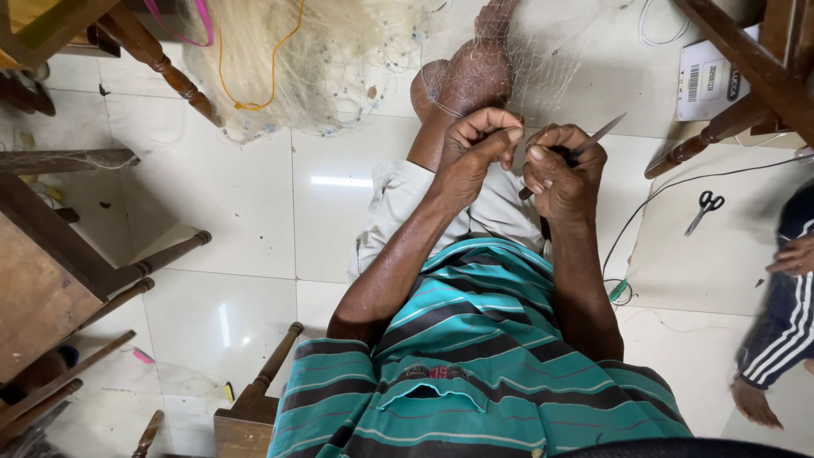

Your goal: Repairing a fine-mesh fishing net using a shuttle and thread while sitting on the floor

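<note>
My left hand [476, 146] is closed, pinching the fine pale fishing net [356, 59] just above my knee. My right hand [561, 174] is closed on a thin netting needle [593, 136] whose pointed tip sticks up to the right. The two hands are close together, almost touching. The net drapes over my raised knee [465, 80] and bunches in a heap on the floor at the upper left, with an orange cord [273, 68] through it. I wear a teal striped shirt [475, 356].
Wooden chair legs [161, 64] and furniture [51, 271] stand at the left; another wooden leg [729, 123] at the upper right. Scissors [704, 208] and a black cable [670, 191] lie on the white tiles. Another person's leg and bare foot [755, 399] are at the right edge.
</note>
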